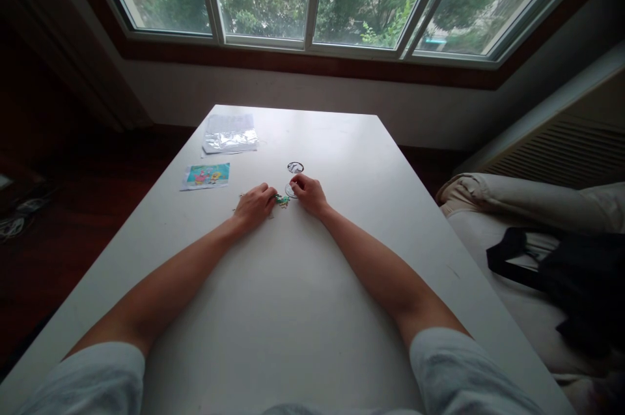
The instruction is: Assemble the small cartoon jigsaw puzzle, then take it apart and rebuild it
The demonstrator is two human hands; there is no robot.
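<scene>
My left hand [256, 203] rests on the white table with its fingers curled together. Its fingertips touch the edge of a small pile of tiny green and yellowish pieces [282, 200]; what lies under the fingers is hidden. Just right of the pile, my right hand [311, 194] has thumb and fingers pinched together at a small clear round dish [290, 192]. Whether the pinch holds the dish's rim or a tiny piece is too small to tell. Beyond that hand lies a round, dark-rimmed disc [295, 167] with a pale middle.
A colourful cartoon picture card [209, 175] lies left of my hands. Behind it are white papers with a shiny clear plastic bag [229, 135]. The white table [283, 311] narrows toward the window. On the right, a dark bag [576, 278] sits on a pale sofa [469, 226].
</scene>
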